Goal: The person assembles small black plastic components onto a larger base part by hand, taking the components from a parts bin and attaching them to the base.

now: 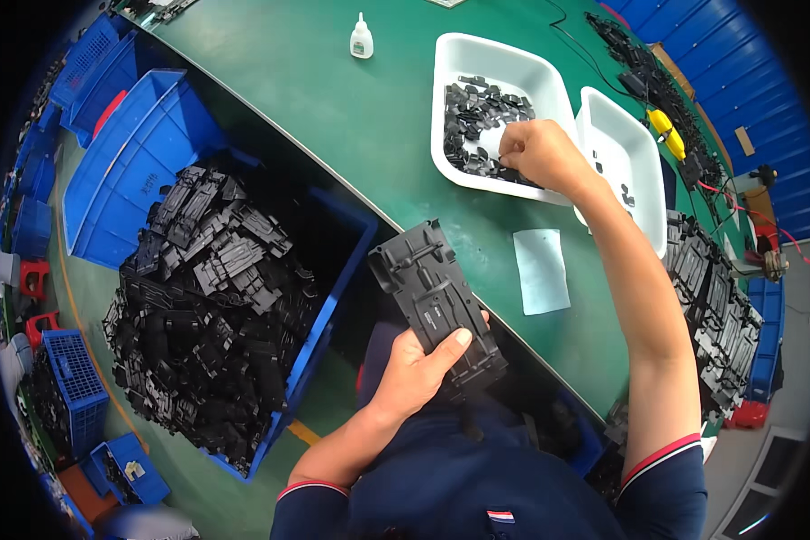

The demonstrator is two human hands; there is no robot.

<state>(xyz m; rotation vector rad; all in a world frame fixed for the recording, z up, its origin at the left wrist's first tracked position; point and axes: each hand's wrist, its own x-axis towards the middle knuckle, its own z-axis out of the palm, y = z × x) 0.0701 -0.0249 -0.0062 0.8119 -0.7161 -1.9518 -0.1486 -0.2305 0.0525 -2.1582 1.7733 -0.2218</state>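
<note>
My left hand (412, 376) grips a long black moulded plastic part (436, 301) by its lower end, with the thumb lying across its face. The part is tilted in front of my body at the table edge. Over to the right, my right hand (544, 155) is inside a white tray (504, 47), its fingers pinched together down by a heap of small black plastic pieces (472, 110). Whatever sits between those fingertips is hidden. A second white tray (641, 148) beside it holds a few small black pieces.
Left of the table stands a blue crate (135, 184) heaped with black plastic parts (211, 310). On the green tabletop (288, 81) are a small white dropper bottle (361, 41) and a pale sheet (542, 272). More black parts (715, 306) are piled at the right, near a yellow tool (666, 133) and cables.
</note>
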